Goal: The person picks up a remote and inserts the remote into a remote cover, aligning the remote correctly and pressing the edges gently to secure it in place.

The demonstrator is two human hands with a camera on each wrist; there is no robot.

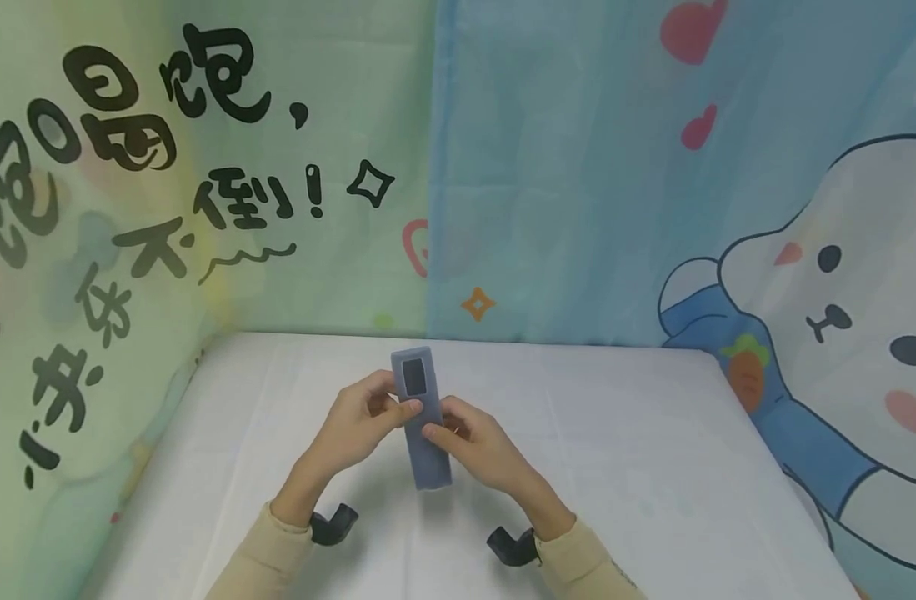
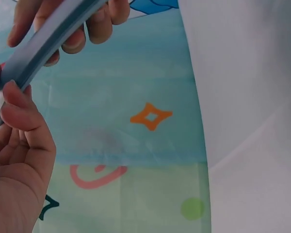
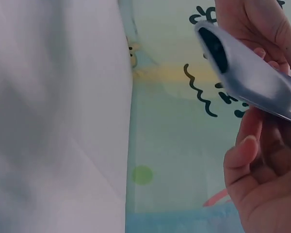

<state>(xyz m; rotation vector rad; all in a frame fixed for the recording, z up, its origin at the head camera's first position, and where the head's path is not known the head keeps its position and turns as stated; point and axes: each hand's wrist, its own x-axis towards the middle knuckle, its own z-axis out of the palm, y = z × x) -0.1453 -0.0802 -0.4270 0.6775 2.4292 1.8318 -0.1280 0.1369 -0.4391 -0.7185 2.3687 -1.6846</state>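
A long, slim blue-grey case (image 1: 431,462) with a dark rectangular window near its top end stands nearly upright over the white table, slightly tilted. My left hand (image 1: 363,423) grips its left edge, thumb lying on the front face just below the window. Lower down on the opposite edge, my right hand (image 1: 486,446) pinches it with the thumb on the front. In the left wrist view the case (image 2: 46,46) shows its narrow side, with fingers on both sides. From the right wrist, the case (image 3: 264,82) has a smooth, shiny surface and its dark window faces away to the left.
A white cloth covers the table (image 1: 615,450). Behind it hang a green curtain with black lettering (image 1: 232,200) and a blue curtain (image 1: 563,208) with a cartoon figure at the right. Black wrist mounts (image 1: 334,525) stick out from both beige sleeves (image 1: 266,554).
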